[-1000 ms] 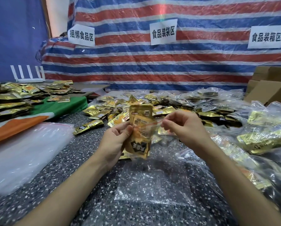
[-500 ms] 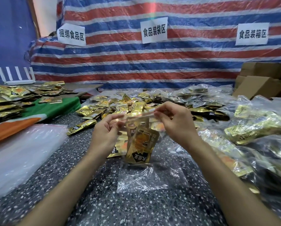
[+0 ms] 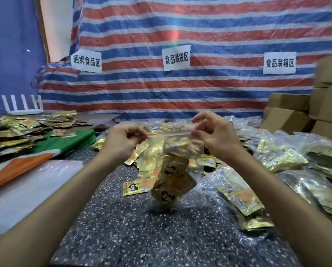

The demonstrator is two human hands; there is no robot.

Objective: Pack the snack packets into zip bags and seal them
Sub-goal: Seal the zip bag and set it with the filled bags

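We stand at a dark speckled table [image 3: 134, 237] with a red, white and blue striped tarp [image 3: 199, 35] hung behind it. Three white signs [image 3: 176, 58] with Chinese characters are fixed across the tarp.

Over the middle of the table we hold a clear zip bag [image 3: 182, 146] in the air by its top edge. Its red strip [image 3: 169, 132] is stretched level between our hands. Gold packets [image 3: 173, 178] sit low inside it, tilted and bunched toward the bottom. The bag's lower end is blurred, so we cannot tell if it touches the table, nor whether the strip is pressed closed along its length.

Our left hand [image 3: 121, 141] pinches the left end of the strip, fingers curled in around it. Our right hand [image 3: 217, 135] pinches the right end between thumb and forefinger, the other fingers loosely bent and lifted above the bag.

Just behind and below the bag, loose packets [image 3: 135, 187] lie scattered on the table, one flat and face up near its lower left. To the right, filled bags [image 3: 280, 158] are heaped close together, with brown boxes [image 3: 286, 120] stacked beyond them. To the left lies a stack of empty bags [image 3: 32, 187], next to a green and orange cloth [image 3: 69, 141] that carries more gold packets in flat piles. A white router [image 3: 23, 110] with four aerials stands at the far left, by the blue wall.
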